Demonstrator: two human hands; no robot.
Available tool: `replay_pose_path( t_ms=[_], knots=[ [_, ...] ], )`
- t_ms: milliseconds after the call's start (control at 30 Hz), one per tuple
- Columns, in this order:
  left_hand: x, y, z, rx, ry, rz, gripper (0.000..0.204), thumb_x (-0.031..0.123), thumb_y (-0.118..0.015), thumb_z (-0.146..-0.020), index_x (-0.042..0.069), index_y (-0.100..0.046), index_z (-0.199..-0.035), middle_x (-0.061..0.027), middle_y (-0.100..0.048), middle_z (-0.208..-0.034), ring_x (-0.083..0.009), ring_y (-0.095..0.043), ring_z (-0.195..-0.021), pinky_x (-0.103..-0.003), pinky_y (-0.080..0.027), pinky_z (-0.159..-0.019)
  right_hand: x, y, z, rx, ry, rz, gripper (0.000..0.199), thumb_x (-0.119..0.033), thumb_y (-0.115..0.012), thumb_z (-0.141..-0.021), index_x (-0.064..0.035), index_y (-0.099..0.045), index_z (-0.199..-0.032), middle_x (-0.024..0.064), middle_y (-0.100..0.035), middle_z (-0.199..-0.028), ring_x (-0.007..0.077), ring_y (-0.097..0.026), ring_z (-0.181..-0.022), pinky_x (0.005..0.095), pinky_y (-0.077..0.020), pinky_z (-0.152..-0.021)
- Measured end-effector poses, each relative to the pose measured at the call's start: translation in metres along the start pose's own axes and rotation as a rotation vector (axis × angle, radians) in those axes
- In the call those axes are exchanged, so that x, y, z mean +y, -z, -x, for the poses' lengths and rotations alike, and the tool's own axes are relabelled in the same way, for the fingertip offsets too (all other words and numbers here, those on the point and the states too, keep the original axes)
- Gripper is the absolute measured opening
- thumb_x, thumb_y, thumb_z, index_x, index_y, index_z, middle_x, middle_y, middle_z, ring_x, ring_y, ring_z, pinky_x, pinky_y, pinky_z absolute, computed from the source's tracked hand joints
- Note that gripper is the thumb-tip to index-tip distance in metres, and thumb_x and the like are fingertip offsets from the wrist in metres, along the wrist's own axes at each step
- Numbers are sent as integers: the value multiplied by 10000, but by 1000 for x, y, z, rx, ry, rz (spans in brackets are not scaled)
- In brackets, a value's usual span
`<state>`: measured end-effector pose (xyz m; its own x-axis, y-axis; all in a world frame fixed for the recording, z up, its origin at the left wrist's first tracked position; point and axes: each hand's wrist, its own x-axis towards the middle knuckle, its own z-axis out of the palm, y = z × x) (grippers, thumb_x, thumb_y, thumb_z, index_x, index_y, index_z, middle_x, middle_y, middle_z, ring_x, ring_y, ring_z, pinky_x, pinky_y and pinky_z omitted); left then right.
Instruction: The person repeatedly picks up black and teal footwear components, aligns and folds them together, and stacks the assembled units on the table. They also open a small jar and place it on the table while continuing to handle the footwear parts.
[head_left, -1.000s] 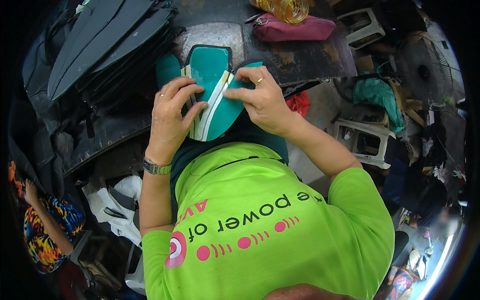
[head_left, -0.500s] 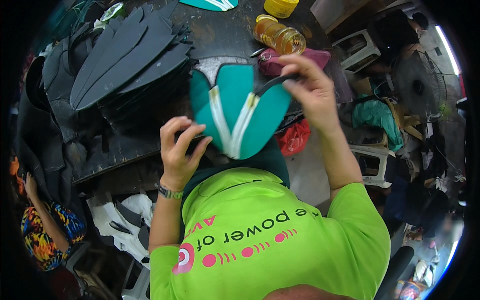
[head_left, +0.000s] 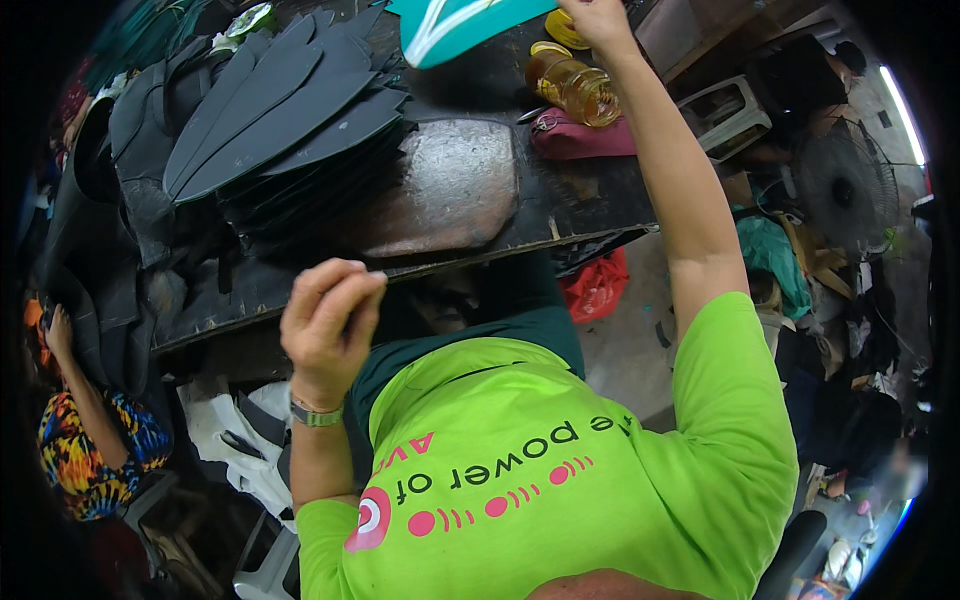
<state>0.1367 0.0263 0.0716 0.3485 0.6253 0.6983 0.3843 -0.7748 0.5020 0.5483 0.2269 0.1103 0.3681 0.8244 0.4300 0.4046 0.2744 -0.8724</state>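
Note:
At the far edge of the workbench, my right hand (head_left: 597,22) is closed at the right end of a teal panel (head_left: 475,40) with white strips in a V. The top of the view cuts off part of both. My left hand (head_left: 332,318) is raised before the bench's near edge, fingers curled and thumb pressed to them. Whatever it pinches, if anything, is hidden. Between the hands a worn grey-brown board (head_left: 455,185) lies on the dark workbench (head_left: 560,205). Left of the board is a tall stack of dark grey leaf-shaped pieces (head_left: 290,120).
Right of the board lie a maroon pouch (head_left: 580,138) and an amber jar (head_left: 575,88), with a yellow tub (head_left: 566,30) behind. A red bag (head_left: 597,285) hangs below the bench edge. A fan (head_left: 845,185) stands at right. Another person's arm (head_left: 92,400) shows at far left.
The teal panel has gone from the board to the far edge of the bench with my right hand. My left hand has come away from it, down and left, and its fingers have drawn together.

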Motion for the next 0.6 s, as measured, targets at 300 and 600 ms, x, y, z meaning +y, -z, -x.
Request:
replay_pose_path(
  t_ms=[300, 600],
  knots=[
    [-89, 65, -121, -174, -59, -830, 693, 487, -779, -803, 164, -589, -1386, -107, -498, -1493, -315, -416, -1420, -503, -269, -1181, -38, 56, 107, -147, 189, 241, 269, 50, -582, -859, -5, -720, -1083, 32, -651, -1002, 119, -618, -902, 240, -472, -828],
    [-109, 68, -131, -390, -58, -475, 320, 195, -674, -949, 69, -681, -1243, -153, -696, -1213, -302, -682, -1104, -356, -530, -949, -30, 80, 192, -171, 87, 946, 400, -84, -586, -821, -142, -699, -1201, 122, -591, -1019, 305, -622, -968, 429, -523, -826]
  ],
)
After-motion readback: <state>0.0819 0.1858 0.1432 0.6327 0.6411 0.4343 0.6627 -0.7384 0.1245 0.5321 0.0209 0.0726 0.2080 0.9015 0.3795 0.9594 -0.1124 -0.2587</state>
